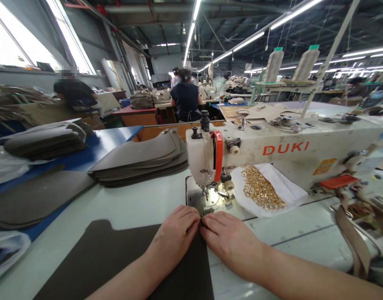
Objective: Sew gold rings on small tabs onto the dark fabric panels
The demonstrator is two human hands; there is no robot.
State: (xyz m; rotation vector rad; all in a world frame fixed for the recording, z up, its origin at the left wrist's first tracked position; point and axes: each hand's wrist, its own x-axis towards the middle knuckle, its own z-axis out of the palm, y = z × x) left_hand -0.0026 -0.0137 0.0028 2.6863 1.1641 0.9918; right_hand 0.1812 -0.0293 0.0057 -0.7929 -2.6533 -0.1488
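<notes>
A dark grey-brown flat panel point(122, 254) of leather-like sheet lies on the table in front of me. My left hand point(179, 229) rests over its upper right corner, fingers closed on the edge. Fingertip to fingertip with it, my right hand point(225, 233) is closed in a pinch at the same corner. What lies between the right fingertips is hidden. Both hands are just in front of the metal needle plate point(194, 193) of a white sewing machine point(291, 139), below its needle and presser foot.
Stacked grey panels point(141, 160) lie behind left, with more piles point(44, 141) on a blue table. Gold metal rings point(262, 189) sit on white cloth point(291, 187) beside the machine. Straps point(351, 237) hang at right. Thread cones point(306, 62) stand behind. Co-workers point(185, 98) sit farther off.
</notes>
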